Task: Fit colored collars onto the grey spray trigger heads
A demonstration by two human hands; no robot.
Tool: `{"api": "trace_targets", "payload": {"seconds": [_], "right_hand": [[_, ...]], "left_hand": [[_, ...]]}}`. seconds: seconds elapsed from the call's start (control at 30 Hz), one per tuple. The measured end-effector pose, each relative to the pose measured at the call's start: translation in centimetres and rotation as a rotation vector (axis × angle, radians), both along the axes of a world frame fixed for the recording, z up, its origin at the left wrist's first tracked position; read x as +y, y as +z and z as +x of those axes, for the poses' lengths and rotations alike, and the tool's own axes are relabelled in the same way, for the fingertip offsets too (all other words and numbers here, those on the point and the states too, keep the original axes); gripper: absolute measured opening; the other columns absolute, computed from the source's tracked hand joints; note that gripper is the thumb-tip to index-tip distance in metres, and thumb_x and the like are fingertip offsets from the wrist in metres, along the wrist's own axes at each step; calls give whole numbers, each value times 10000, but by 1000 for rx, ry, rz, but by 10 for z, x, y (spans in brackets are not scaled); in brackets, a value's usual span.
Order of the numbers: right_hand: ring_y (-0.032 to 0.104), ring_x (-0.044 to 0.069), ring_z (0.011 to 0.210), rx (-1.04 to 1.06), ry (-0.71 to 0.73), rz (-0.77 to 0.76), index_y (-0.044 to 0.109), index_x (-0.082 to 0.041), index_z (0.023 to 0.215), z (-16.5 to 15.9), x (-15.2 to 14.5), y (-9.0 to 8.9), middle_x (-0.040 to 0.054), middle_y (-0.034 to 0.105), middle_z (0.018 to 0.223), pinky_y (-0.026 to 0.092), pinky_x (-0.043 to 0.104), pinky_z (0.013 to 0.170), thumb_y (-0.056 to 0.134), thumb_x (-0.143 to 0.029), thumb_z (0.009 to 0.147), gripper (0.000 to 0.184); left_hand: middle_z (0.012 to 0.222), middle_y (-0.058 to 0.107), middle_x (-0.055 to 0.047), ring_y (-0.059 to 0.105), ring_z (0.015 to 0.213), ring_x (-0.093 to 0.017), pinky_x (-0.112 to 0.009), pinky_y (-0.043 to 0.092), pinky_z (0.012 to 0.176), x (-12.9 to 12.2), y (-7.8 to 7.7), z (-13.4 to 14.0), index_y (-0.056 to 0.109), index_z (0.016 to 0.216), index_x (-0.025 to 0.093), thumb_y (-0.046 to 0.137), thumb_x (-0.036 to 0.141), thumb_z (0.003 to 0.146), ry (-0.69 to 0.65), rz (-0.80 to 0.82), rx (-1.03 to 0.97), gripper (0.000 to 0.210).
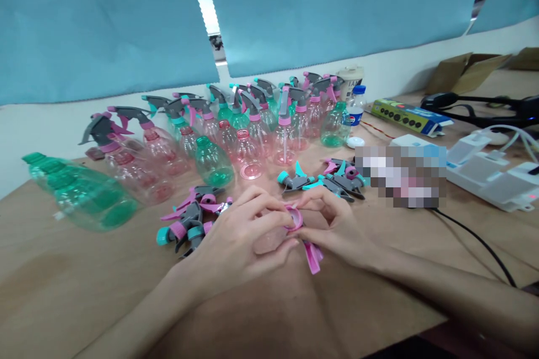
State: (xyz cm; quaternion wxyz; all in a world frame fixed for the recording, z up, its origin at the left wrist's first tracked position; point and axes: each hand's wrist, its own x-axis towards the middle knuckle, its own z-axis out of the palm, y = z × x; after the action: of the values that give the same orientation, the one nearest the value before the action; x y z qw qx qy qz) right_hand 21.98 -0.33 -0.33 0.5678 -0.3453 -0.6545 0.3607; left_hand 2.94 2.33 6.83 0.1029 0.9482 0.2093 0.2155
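Note:
Between my two hands, low over the table, is a trigger spray head, with its round pink collar (pixel 296 217) facing me and its pink trigger (pixel 313 258) pointing down. My right hand (pixel 337 225) pinches the collar's right side between thumb and fingers. From the left, my left hand (pixel 246 230) has its fingertips closed on the collar's other side. The rest of this spray head is hidden behind my fingers. Beside my left hand lies a pile of grey, pink and turquoise spray heads (pixel 191 221). A second pile of spray heads (pixel 337 182) lies beyond my right hand.
Several clear pink and green bottles, many with spray heads (pixel 252 118), stand across the back. Green bottles without heads (pixel 84 193) lean at the left. At the right are a power strip (pixel 492 171), a blurred-out object (pixel 404 176), a yellow-green box (pixel 410 115) and a black cable (pixel 480 235).

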Motion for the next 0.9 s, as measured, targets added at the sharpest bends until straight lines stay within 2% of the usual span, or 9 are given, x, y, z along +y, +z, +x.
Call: {"api": "trace_targets", "payload": {"seconds": [0.2,0.37,0.5,0.67,0.8,0.9], "right_hand": [[663,165,948,10,-12,17,545,-260,974,1,-3,4,-2,668,978,537,326,869,758,-235,716,336],[676,169,919,28,-5,-28,529,-260,942,1,-2,4,-2,677,975,547,339,851,744,-263,734,299],[685,173,887,9,-3,-44,531,-255,928,1,-2,2,-3,679,921,547,341,831,735,-290,740,279],[677,176,918,-12,-10,-54,529,-261,940,1,-1,-1,0,677,960,533,350,847,726,-251,746,277],[681,185,906,-16,-2,-80,525,-267,943,1,-3,1,-1,679,952,547,354,825,748,-254,720,316],[674,185,950,13,-1,-19,518,-277,984,1,-3,4,-1,677,992,546,348,851,757,-250,712,362]], "left_hand": [[1061,525,-43,496,962,-185,-340,439,848,3,6,-4,657,907,225,606,204,833,18,85,-37,92],[1069,504,-48,502,926,-182,-337,460,819,8,0,-5,648,958,226,612,208,820,40,113,-52,144],[1095,472,-51,507,967,-187,-323,469,792,7,-8,-2,619,1028,240,608,233,825,63,24,-72,204],[1135,452,-58,497,1022,-208,-353,463,841,0,-13,3,579,1086,252,618,265,819,97,-115,-57,271],[1110,446,-57,500,995,-204,-350,467,840,-4,-6,3,607,997,232,605,283,830,78,-166,-44,175],[1089,442,-43,502,975,-191,-349,459,849,-4,2,1,631,961,250,590,262,840,83,-130,-18,129]]}}
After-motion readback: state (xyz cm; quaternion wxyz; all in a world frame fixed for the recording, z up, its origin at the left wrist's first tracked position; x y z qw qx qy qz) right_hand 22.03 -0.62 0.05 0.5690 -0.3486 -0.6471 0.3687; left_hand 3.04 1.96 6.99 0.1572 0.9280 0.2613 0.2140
